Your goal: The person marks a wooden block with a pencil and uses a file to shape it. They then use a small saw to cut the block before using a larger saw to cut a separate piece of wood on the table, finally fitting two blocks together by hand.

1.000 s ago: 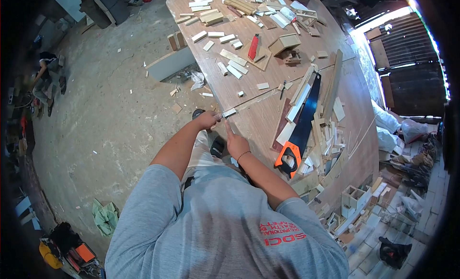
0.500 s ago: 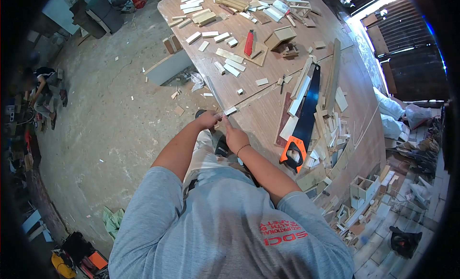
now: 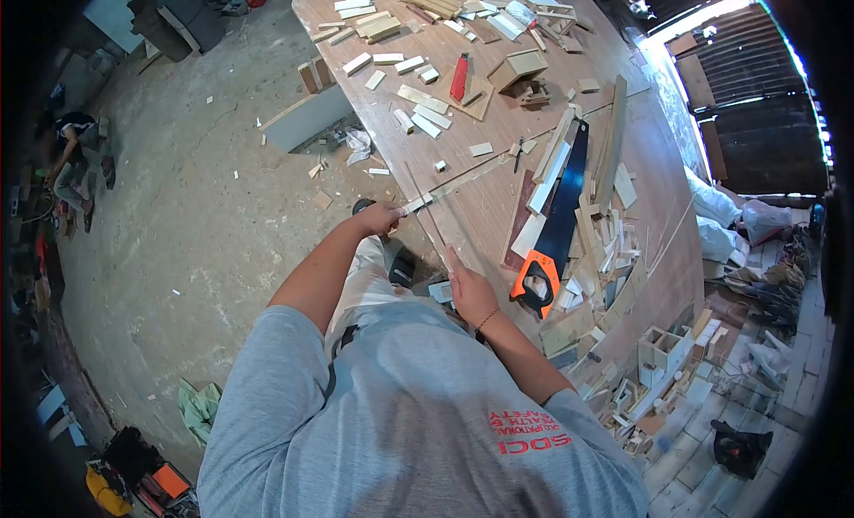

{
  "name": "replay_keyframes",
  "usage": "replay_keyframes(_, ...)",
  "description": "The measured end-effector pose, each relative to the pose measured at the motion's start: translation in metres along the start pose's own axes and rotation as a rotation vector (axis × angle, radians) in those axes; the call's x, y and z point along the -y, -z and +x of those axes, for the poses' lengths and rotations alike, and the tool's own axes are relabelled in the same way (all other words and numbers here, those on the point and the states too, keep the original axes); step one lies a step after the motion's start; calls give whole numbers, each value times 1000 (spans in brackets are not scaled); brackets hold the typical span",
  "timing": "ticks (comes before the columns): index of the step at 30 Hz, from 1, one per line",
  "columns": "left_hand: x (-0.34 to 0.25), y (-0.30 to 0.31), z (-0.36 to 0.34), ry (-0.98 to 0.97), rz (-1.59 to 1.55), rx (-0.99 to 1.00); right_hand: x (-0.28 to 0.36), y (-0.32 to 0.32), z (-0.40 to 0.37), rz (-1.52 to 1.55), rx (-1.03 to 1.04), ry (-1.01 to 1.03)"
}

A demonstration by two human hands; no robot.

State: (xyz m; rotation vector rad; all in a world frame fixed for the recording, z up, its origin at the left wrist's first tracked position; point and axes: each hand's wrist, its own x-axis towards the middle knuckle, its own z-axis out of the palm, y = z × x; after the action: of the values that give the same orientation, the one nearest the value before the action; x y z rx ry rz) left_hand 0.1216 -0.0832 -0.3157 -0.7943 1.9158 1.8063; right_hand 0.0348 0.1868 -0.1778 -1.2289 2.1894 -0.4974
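My left hand [image 3: 380, 218] is closed on one end of a short white wood strip [image 3: 418, 204], whose other end lies at the table edge. A long thin blade-like tool [image 3: 423, 202] crosses over the strip, pointing away from me. Its near end is in my right hand [image 3: 471, 291], which is wrapped round it at the table's front edge. The tool's exact kind is too fine to make out. To the right of my hands lies a handsaw [image 3: 562, 202] with an orange and black handle.
Cut wood pieces [image 3: 427, 104] and a red cutter-like tool [image 3: 459, 77] lie across the wooden table [image 3: 480, 184]. A small wooden box [image 3: 518, 70] stands farther back. Offcuts [image 3: 609, 251] pile up at the right. Another person [image 3: 76, 157] sits at the far left.
My right hand has drawn back toward me and right, away from the left hand, and the thin tool now shows across the strip. My left hand still holds the strip.
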Motion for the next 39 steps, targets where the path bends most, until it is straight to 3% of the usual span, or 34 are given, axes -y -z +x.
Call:
replay_keyframes(5, 4, -4, 7, -53, 75, -69, 23, 11, 8, -105, 134, -31)
replay_keyframes(12, -5, -8, 1, -83, 158, -147, 26, 8, 16, -142, 152, -57)
replay_keyframes(39, -2, -10, 4, -121, 240, -149, 77, 25, 50, -417, 340, -140)
